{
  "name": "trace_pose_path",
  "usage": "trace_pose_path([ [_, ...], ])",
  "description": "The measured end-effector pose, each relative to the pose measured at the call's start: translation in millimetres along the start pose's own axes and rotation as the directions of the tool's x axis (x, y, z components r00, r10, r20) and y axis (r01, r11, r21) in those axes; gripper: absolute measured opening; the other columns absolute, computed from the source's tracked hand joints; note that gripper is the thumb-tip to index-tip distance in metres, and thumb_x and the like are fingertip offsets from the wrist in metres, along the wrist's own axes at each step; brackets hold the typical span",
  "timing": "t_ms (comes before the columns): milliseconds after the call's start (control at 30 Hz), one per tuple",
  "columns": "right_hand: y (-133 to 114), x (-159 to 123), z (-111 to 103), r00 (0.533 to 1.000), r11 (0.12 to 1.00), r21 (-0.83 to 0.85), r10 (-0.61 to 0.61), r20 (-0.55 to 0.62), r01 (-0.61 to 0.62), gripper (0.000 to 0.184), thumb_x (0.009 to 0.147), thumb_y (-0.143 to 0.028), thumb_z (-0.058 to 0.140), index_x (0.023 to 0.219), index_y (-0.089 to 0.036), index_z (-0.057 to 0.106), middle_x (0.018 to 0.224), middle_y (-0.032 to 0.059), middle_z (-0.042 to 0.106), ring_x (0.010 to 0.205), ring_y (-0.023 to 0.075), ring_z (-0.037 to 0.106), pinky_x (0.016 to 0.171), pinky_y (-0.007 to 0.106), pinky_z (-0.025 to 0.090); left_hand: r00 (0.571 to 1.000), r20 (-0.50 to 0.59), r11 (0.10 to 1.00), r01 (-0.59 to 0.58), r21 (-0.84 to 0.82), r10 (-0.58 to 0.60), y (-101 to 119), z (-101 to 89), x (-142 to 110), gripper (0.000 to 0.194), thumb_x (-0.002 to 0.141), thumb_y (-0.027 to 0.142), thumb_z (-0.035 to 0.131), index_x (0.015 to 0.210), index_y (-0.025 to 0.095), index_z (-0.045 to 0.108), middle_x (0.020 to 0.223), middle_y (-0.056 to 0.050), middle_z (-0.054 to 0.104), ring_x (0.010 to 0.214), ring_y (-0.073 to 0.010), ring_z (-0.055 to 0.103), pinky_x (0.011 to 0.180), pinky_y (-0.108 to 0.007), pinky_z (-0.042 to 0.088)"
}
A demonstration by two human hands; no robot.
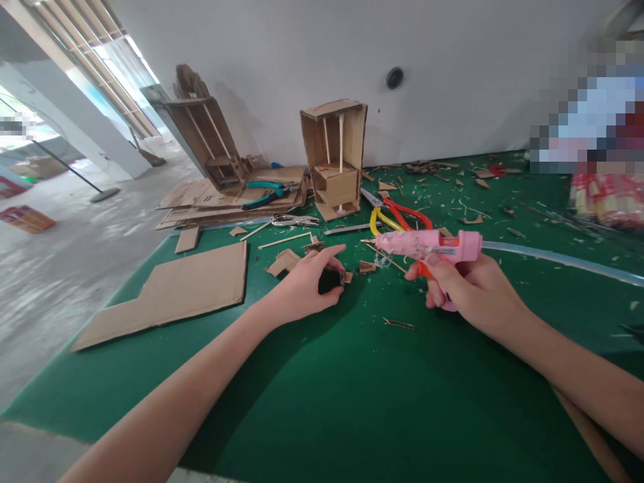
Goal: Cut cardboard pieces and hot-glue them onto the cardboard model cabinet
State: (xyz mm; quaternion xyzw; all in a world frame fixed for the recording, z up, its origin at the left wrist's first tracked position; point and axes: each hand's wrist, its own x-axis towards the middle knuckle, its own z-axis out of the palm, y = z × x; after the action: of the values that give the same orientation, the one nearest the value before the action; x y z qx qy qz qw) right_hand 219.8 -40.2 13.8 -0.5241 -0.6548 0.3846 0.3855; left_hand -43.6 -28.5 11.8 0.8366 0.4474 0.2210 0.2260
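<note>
My right hand is wrapped around the handle of a pink hot glue gun, a finger at its orange trigger. The nozzle points left, and a long clear glue stick runs out of its back. Just left of the nozzle, my left hand is curved in a C shape, with thumb and index finger apart. A small cardboard scrap sits by its fingertips; whether they touch it I cannot tell. Another little cardboard piece lies close by on the green tabletop.
An open cardboard box model with upright sticks stands against the wall. Behind the hands lie red-and-yellow-handled scissors, teal-handled pliers and cardboard scraps. At left are a cut cardboard sheet and a second cardboard structure.
</note>
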Motion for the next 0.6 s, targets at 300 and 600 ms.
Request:
trace_pose_path([
  [300, -2, 2, -2, 0.994, 0.994, 0.11, 0.002, -0.111, 0.011, 0.056, 0.087, -0.058, 0.048, 0.047, -0.018, 0.049, 0.063, 0.0063, 0.063, 0.046, 0.0115, 0.054, 0.045, 0.03, 0.046, 0.997, -0.074, 0.996, 0.024, -0.085, -0.03, 0, -0.3, 0, 0.066, 0.08, 0.025, 0.057, 0.139, 0.02, 0.028, 0.108, -0.008, 0.062, 0.102, -0.0206, 0.058, 0.087, -0.036, 0.046],
  [600, -2, 7, -15, 0.966, 0.998, 0.057, -0.009, -0.259, 0.024, 0.052, 0.089, -0.055, 0.047, 0.054, -0.017, 0.056, 0.056, 0.005, 0.059, 0.046, 0.0118, 0.052, 0.045, 0.029, 0.042, 0.951, -0.233, 0.894, 0.084, -0.44, -0.204, 0, -3.8, 5, 0.069, 0.078, 0.024, 0.063, 0.138, 0.02, 0.03, 0.103, -0.007, 0.065, 0.093, -0.0173, 0.06, 0.078, -0.031, 0.047],
])
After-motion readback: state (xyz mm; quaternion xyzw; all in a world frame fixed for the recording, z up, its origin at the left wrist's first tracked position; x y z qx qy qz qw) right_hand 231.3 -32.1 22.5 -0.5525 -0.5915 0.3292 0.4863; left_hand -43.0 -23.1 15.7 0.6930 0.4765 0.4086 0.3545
